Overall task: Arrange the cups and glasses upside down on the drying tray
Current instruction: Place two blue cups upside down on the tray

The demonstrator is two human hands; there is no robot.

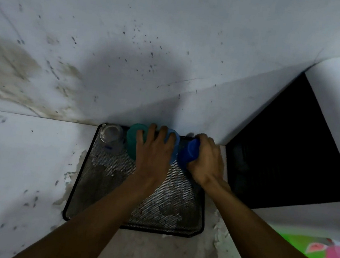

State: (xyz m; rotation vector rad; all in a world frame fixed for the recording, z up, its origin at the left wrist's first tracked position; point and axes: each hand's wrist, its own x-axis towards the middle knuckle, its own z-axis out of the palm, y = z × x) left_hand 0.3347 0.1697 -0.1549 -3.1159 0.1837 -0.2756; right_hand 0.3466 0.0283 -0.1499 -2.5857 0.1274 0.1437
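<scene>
A black mesh drying tray [114, 196] lies on the white counter against the wall. Along its far edge stand a clear glass [112, 138], upside down, then a teal cup [132, 142] and a light blue cup [173, 148]. My left hand [155, 148] rests over the light blue cup, its fingers spread across to the teal one; whether it grips is unclear. My right hand [205, 160] is closed around a dark blue cup [189, 152] at the tray's far right corner, tilted towards the wall.
The stained white wall rises directly behind the tray. A dark opening [284, 154] lies to the right of the counter. Bright green and pink items [320, 250] sit at the lower right. The counter's paint is peeling around the tray.
</scene>
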